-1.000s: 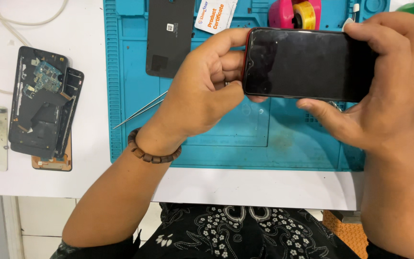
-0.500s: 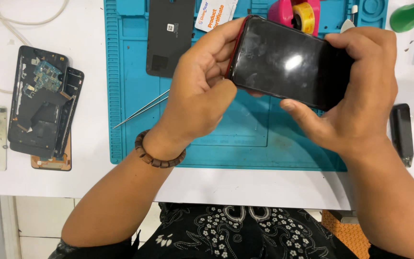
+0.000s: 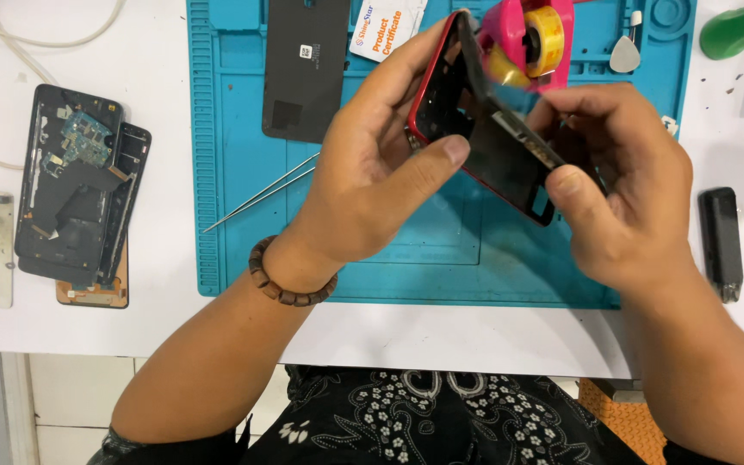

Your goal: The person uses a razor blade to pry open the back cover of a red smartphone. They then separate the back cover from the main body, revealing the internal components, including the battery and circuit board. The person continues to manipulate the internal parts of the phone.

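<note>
A red-framed phone (image 3: 484,151) with a black screen is held tilted on edge above the blue work mat (image 3: 243,215), its screen lifting away from the red body. My left hand (image 3: 381,172) grips its left end, thumb lying across the underside. My right hand (image 3: 617,185) grips the right end, thumb pressed near the bottom edge. A beaded bracelet (image 3: 290,280) is on my left wrist.
Metal tweezers (image 3: 260,194), a black back cover (image 3: 306,65) and a small card (image 3: 387,26) lie on the mat. A pink tape dispenser (image 3: 536,34) stands behind the phone. Dismantled phones (image 3: 79,194) lie left; a small black device (image 3: 721,241) lies right.
The phone was held flat with its screen facing me; both hands have since turned it up on edge, and the screen now stands apart from the red body.
</note>
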